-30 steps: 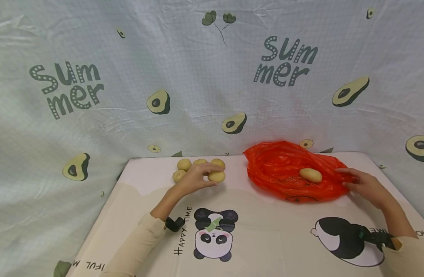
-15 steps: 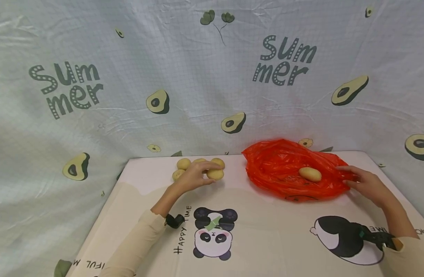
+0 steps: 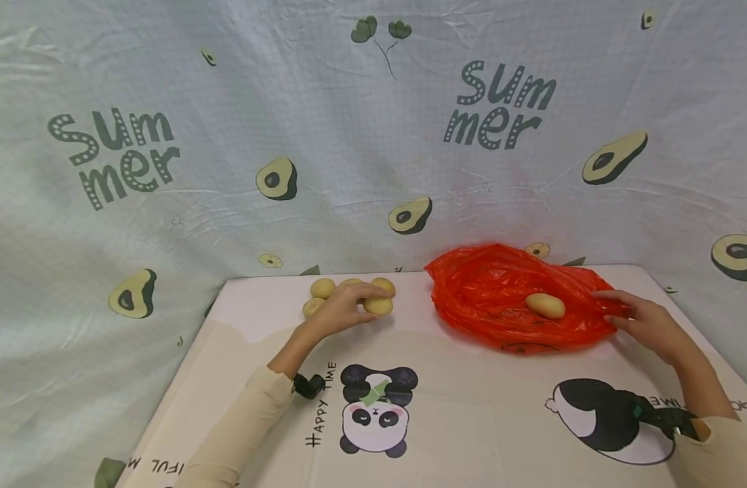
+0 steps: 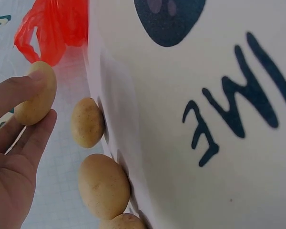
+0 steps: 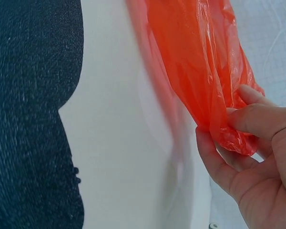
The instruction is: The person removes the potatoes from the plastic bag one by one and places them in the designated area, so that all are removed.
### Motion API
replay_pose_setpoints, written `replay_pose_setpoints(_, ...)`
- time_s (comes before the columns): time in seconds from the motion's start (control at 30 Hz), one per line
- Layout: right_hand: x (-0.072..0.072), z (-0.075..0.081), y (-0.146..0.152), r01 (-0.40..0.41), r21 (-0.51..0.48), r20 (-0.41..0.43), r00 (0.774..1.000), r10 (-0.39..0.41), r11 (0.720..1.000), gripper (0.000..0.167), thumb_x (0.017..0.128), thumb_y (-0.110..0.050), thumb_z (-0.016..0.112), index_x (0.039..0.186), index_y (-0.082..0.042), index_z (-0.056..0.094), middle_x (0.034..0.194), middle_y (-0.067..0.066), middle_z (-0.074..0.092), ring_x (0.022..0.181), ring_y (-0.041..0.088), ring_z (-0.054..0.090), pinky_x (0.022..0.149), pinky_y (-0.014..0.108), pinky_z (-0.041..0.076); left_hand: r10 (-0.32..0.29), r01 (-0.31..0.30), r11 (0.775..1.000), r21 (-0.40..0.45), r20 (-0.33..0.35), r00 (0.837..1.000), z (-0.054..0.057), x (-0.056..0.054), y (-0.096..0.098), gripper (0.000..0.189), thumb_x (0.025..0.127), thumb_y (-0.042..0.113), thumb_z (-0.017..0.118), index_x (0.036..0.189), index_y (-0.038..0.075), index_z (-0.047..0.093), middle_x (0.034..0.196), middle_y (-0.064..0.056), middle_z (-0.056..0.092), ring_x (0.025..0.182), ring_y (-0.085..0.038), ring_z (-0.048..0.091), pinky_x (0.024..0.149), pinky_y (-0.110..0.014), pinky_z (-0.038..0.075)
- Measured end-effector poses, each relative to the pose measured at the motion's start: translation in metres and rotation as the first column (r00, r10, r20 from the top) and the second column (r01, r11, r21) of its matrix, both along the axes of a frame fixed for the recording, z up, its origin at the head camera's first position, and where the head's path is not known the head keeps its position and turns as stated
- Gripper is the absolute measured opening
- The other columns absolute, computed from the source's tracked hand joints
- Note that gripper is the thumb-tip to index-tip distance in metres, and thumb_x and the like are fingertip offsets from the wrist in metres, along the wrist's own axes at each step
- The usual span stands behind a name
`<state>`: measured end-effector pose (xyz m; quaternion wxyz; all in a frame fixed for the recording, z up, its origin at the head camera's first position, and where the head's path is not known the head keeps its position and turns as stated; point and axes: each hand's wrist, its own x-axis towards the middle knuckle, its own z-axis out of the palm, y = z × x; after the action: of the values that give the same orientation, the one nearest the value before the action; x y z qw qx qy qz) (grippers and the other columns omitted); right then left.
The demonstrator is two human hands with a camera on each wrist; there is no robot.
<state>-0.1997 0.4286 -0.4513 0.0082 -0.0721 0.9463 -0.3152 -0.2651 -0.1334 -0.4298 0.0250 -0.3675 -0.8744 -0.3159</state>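
My left hand pinches a yellow potato between thumb and fingers. In the left wrist view this potato stands apart from the others and from the tabletop. Several more potatoes lie close behind and to the left of that hand, partly hidden by it. A red plastic bag spreads with its mouth wide at the back right, and one potato lies in it. At the bag's right end my right hand grips the gathered film between thumb and fingers.
The table wears a pale cloth printed with pandas and lettering. Behind it hangs a white curtain with avocado prints, close to the table's back edge. Each wrist carries a dark camera strap.
My left thumb has come up against the potato, which has shifted very slightly. The right hand keeps its hold on the bag.
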Motion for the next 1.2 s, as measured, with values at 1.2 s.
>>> replay_pose_setpoints(1.2, -0.0011, -0.0086, 0.0002, 0.014, 0.004, -0.008, 1.0, -0.014, 1.0, 0.049, 0.098, -0.004, 0.062, 0.145, 0.003, 0.047, 0.139, 0.042, 0.044, 0.118, 0.06, 0.047, 0.078, 0.048, 0.061, -0.01, 0.01, 1.0, 0.011, 0.035, 0.999, -0.0064, -0.0083, -0.0001, 0.048, 0.078, -0.002, 0.085, 0.124, 0.003, 0.071, 0.126, -0.008, 0.071, 0.118, -0.027, 0.063, 0.103, -0.045, 0.049)
